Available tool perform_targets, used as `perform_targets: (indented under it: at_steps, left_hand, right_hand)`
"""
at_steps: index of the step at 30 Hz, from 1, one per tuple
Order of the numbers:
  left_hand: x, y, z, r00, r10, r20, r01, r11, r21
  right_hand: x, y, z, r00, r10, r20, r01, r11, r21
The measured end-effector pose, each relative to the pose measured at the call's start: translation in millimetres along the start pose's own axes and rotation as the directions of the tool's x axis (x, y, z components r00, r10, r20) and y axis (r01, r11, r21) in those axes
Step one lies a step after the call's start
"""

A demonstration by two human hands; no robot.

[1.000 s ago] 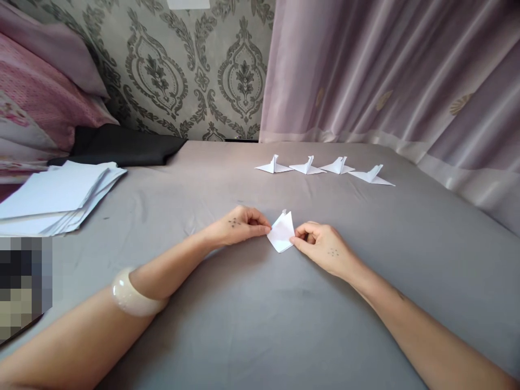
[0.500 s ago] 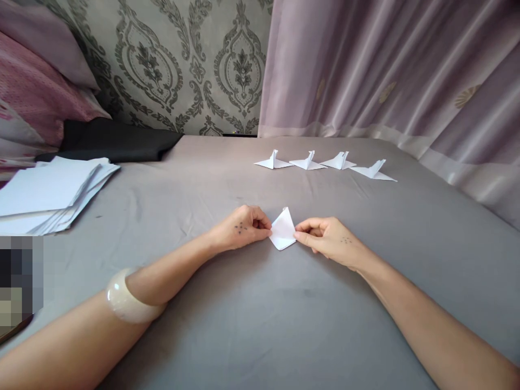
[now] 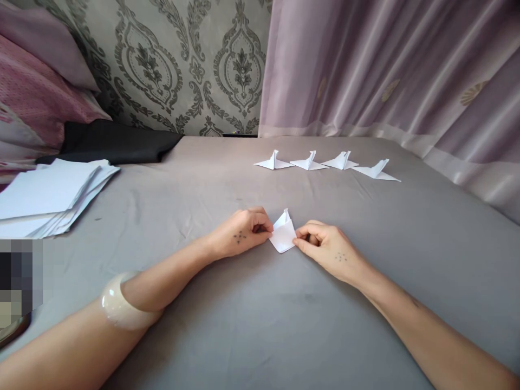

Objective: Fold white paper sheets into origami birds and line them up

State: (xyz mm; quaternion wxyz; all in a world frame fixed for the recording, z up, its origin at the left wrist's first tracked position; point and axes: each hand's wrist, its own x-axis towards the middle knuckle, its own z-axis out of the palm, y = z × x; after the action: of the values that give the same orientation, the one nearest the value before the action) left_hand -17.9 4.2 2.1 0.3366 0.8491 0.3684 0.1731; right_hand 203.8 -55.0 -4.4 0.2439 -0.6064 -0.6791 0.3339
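A small piece of folded white paper point(image 3: 283, 236), roughly diamond-shaped with a narrow tip at the far end, is held low over the grey cloth. My left hand point(image 3: 242, 233) pinches its left corner between thumb and fingers. At the right corner, the thumb and fingertips of my right hand point(image 3: 327, 246) grip the paper too. A front flap of the paper stands partly away from the layer behind it. The fingers curled under each hand are partly hidden.
Several folded white paper birds point(image 3: 312, 161) sit in a row at the far side of the grey cloth surface point(image 3: 260, 319). A stack of white sheets point(image 3: 49, 189) lies at the left, in front of a black folded item point(image 3: 117, 142). A pinkish curtain point(image 3: 365, 65) hangs behind at right.
The paper's upper front flap has come down toward me, so the tip behind it shows more. My right hand has shifted slightly; both hands keep their hold.
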Motion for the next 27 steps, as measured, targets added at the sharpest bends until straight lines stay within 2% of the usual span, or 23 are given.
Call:
perform_targets:
  at_steps: [5,9,13,18,21,23,27]
  left_hand:
    - [-2,-5,-1,0.988,0.152,0.032,-0.154,0.981,0.117]
    - [-3,-7,-3,0.962,0.264,0.07,-0.273,0.94,0.206]
    - [-4,-3,-6,0.934,0.328,0.14,-0.356,0.875,0.328]
    - [-7,6,-8,0.907,0.371,0.2,-0.421,0.776,0.47]
    - [-10,11,-9,0.904,0.365,0.222,-0.427,0.767,0.478]
    - [-11,14,-7,0.921,0.335,0.201,-0.39,0.796,0.463]
    - [-9,16,1,0.974,0.212,0.079,-0.225,0.883,0.412]
  right_hand:
    - [-3,3,1,0.998,-0.07,0.005,0.07,0.997,-0.009]
    - [-6,6,4,0.983,-0.18,-0.031,0.176,0.98,-0.089]
    - [-10,6,5,0.962,-0.273,-0.024,0.26,0.937,-0.234]
    - [-20,2,4,0.956,-0.292,0.007,0.276,0.895,-0.351]
    - [-24,-1,3,0.954,-0.297,0.042,0.289,0.872,-0.394]
    - [-25,-3,3,0.958,-0.283,0.043,0.275,0.872,-0.405]
    - [-19,-8,11,0.974,-0.2,-0.103,0.149,0.916,-0.372]
